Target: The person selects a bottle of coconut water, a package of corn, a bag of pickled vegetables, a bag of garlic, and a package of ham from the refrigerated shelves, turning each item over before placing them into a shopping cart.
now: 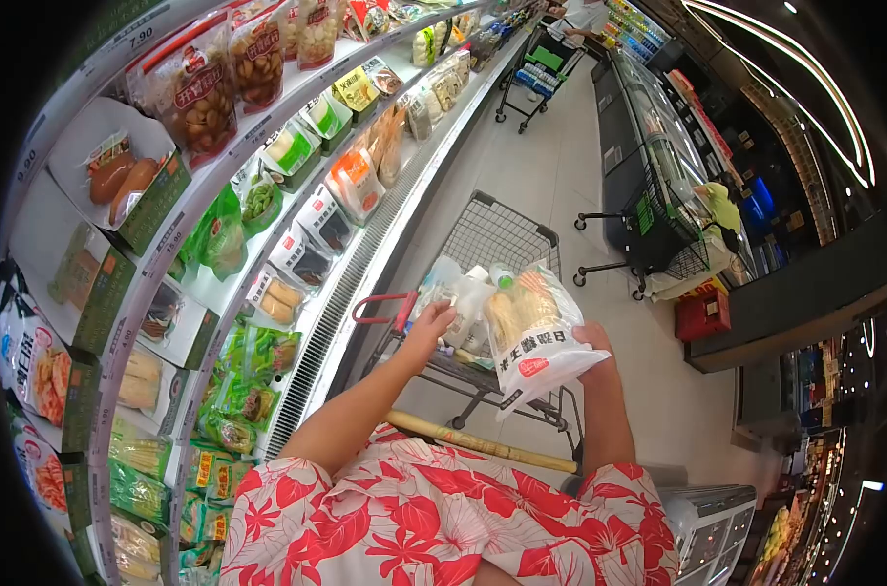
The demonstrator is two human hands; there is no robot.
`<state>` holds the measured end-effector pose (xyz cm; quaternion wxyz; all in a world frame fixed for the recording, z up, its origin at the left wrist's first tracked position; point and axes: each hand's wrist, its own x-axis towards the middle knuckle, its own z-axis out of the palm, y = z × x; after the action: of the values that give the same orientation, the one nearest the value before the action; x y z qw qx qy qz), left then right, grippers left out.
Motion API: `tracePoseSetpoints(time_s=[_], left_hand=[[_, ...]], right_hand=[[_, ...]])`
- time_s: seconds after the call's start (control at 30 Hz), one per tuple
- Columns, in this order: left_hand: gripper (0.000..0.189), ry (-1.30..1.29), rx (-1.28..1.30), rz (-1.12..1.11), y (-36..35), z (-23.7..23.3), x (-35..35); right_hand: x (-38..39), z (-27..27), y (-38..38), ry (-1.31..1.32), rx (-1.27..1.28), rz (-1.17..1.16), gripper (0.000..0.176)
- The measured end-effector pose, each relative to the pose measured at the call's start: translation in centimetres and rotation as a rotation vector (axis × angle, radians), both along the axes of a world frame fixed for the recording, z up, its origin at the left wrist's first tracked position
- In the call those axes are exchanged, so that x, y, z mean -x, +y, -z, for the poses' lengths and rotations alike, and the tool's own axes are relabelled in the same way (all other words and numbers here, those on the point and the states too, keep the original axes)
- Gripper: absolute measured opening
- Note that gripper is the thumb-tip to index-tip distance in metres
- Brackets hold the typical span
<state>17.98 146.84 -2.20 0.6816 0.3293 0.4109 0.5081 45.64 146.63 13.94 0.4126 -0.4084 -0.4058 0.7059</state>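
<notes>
The right hand pinches the side of a glossy plastic bag at the centre of the frame, over the cart. The bag is partly clear and partly white, with black characters and a red patch along its crinkled lower end; pale yellow, elongated pieces fill the clear part. The left hand, left of centre, has bent fingers beside clear plastic packaging; whether it grips I cannot tell. Beneath, the cart is dark wire mesh, with a smooth, yellowish round bar below centre.

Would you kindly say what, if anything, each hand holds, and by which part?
The right hand holds the printed bag by its right edge; left hand, unclear.
</notes>
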Motion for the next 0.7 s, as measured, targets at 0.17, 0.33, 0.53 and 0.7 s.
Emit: tracePoseSetpoints(time_s=[0.17, 0.33, 0.53, 0.7], left_hand=[[0.071, -0.874, 0.214, 0.069, -6.4, -8.5, 5.7], [0.07, -0.806, 0.051, 0.228, -12.5, -7.7, 11.7], [0.069, -0.819, -0.004, -0.107, -17.6, -8.0, 13.8], [0.067, -0.925, -0.11, -0.337, -19.4, -8.1, 15.3]], right_hand=[[6.8, -1.8, -3.8, 0.183, -0.047, -0.024, 0.051], [14.2, 1.1, -4.0, 0.441, 0.257, -0.257, 0.07], [20.9, 3.9, -4.5, 0.545, 0.226, -0.007, 0.069], [23.5, 3.4, -8.2, 0.702, 0.302, -0.203, 0.076]])
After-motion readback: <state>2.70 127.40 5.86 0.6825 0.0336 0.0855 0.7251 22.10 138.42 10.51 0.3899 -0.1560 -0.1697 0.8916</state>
